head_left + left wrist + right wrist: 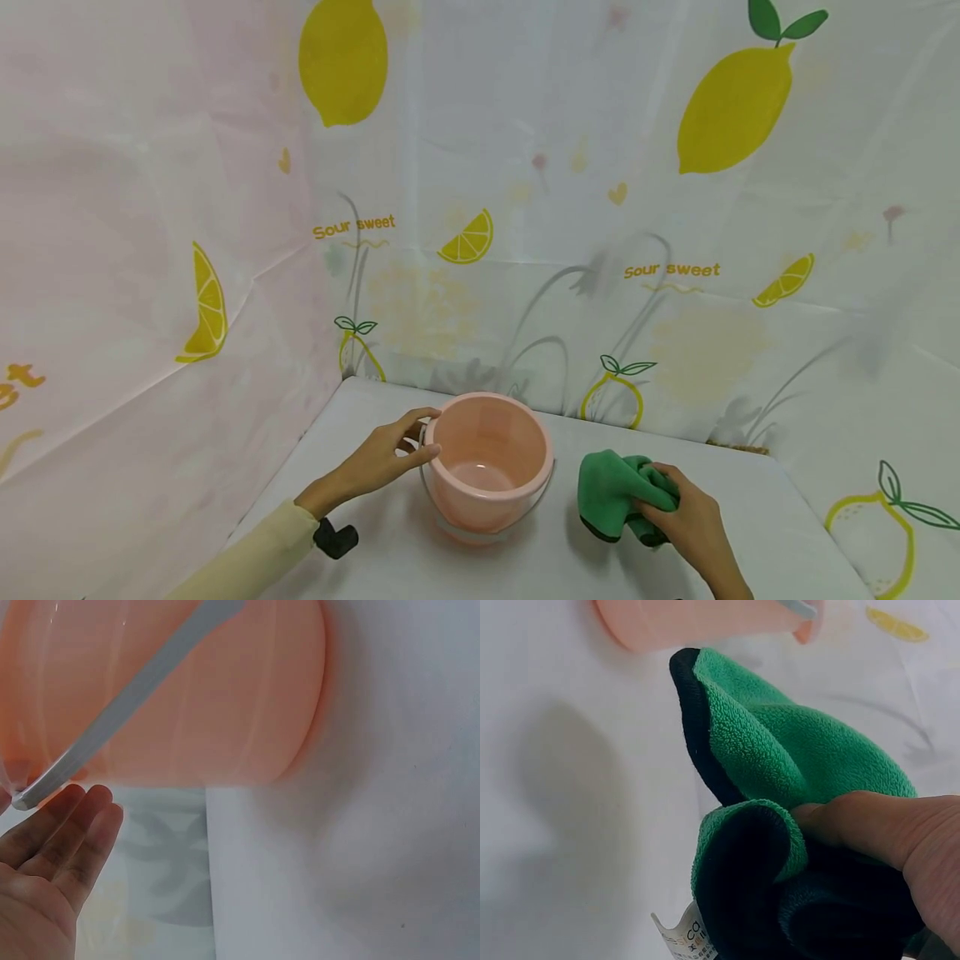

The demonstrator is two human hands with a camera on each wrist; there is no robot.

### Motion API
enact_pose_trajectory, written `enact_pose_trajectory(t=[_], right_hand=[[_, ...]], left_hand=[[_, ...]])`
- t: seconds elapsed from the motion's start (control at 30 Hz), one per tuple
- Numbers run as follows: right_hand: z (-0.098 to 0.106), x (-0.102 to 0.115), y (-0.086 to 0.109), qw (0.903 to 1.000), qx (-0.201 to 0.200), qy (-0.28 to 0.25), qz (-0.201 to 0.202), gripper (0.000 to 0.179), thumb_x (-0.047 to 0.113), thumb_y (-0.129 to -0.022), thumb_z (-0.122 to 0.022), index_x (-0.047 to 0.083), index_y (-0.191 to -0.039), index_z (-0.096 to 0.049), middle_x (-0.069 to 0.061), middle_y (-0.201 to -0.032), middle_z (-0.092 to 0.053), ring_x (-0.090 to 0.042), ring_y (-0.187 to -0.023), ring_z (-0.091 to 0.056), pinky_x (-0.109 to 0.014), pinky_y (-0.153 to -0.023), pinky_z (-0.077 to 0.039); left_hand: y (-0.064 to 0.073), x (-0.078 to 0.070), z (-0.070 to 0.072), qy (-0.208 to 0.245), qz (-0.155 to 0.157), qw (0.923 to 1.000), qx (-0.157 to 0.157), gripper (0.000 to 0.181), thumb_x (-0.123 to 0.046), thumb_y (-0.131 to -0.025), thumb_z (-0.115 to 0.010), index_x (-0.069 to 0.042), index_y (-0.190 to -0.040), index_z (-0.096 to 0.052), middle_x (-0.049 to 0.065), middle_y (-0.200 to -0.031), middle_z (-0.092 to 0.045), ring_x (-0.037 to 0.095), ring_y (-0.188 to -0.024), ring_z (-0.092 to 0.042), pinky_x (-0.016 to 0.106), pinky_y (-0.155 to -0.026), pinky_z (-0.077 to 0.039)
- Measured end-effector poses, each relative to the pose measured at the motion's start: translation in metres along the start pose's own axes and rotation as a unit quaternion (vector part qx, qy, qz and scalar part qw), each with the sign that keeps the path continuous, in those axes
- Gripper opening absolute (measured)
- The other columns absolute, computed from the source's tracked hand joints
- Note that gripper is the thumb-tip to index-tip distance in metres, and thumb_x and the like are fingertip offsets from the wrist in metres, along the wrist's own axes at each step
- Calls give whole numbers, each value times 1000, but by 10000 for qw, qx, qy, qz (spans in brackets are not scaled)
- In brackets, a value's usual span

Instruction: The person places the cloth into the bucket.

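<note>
A pink bucket (pixel 487 508) stands upright on the white table, its mouth facing up and its inside bare. Its pale handle (pixel 127 705) hangs down across the outer wall. My left hand (pixel 386 454) holds the bucket's left rim, thumb and index finger at the edge. In the left wrist view the other fingers (pixel 86 840) reach toward the wall beside the handle's end. To the right of the bucket, my right hand (pixel 693 517) grips a bunched green towel (pixel 611 492) with black edging. A white label (pixel 686 937) sticks out of the towel's folds.
The white table (pixel 360 542) meets a lemon-print backdrop (pixel 480 325) at the back and a pinkish one (pixel 150 292) on the left. A black strap piece (pixel 335 539) sits at my left wrist.
</note>
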State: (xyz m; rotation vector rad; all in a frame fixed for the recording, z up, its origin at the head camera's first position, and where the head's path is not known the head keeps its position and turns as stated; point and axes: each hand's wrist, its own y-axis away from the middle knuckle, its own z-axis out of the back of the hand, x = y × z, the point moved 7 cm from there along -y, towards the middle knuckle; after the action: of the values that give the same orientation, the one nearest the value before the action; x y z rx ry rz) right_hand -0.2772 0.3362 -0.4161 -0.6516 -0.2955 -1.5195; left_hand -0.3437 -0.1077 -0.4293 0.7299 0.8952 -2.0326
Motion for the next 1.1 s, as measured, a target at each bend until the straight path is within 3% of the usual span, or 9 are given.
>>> enact_pose_trajectory(t=[0.63,0.83,1.1], right_hand=[[6,13,2,9998,-6,-33,171,60,23,-85,-86,4,-135,-60,-28,-121,-67,-37,-100,-67,-47,-74,-58],[8,15,1,9996,-47,-61,289,60,24,-85,-87,5,-135,-61,-25,-120,-68,-33,-97,-67,-43,-71,-57],[10,18,3,9995,-75,-69,300,60,26,-85,-87,5,-135,-61,-24,-119,-69,-32,-96,-67,-41,-71,-55]], left_hand=[[0,-1,0,-33,8,10000,-6,58,-44,-101,-66,-27,-153,-46,-5,-113,-67,15,-101,-68,34,-88,-56],[0,-5,2,-60,-7,10000,-17,59,-43,-101,-66,-22,-153,-47,-4,-113,-67,19,-101,-68,35,-88,-57],[0,-4,1,-86,15,10000,16,60,-44,-101,-66,-21,-153,-47,-5,-113,-67,14,-100,-68,36,-88,-56]])
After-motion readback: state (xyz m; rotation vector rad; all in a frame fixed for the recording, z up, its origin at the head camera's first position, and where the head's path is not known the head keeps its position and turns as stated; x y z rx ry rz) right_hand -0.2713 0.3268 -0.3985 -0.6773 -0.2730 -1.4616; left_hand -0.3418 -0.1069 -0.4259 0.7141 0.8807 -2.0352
